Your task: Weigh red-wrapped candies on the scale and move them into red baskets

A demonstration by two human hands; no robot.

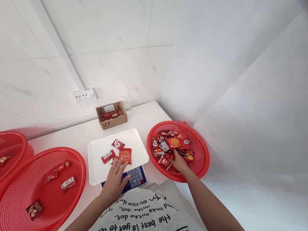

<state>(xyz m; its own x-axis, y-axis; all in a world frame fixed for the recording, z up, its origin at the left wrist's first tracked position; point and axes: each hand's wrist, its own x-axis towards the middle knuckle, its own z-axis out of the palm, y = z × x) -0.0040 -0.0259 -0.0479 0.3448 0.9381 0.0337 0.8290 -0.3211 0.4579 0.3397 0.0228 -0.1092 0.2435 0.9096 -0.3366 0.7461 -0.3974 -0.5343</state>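
Note:
My left hand [116,180] lies with fingers stretched out over the near edge of a white tray [94,158], its fingertips at several small red snack packets [125,155]. The tray sits on a scale with a blue keypad [136,176], which the hand partly covers. My right hand [178,162] reaches into a red mesh basket [202,158] on the right, its fingers curled down among a pile of red packets [175,141]. Whatever is between those fingers is hidden.
Two larger red baskets stand on the left, the nearer one [75,159] and another [19,136] at the edge, each with a few packets inside. A cardboard box [115,122] of red packets is by the wall beside a clear plastic container [126,102]. A wall socket [84,96] is above.

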